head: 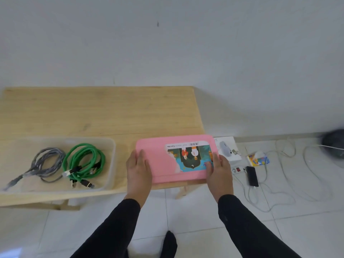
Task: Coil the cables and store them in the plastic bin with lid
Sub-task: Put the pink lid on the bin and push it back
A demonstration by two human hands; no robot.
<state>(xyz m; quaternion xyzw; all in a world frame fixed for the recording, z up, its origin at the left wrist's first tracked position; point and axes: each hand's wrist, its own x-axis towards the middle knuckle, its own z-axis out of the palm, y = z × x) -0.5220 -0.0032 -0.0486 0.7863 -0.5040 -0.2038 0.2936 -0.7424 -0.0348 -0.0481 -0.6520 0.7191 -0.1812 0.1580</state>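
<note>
Here both hands gripped the flat pink plastic lid on the wooden table: left hand and right hand at its ends, fingers loosely together, fingertips partly hidden. Coiled green cable and grey cable lay in the clear plastic bin.

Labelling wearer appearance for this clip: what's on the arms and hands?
Both arms wear long, close-fitting black sleeves that end at the wrists, plain, with no visible logos or markings. The left hand and right hand are bare: no gloves, and no rings, watch or straps visible.
</note>
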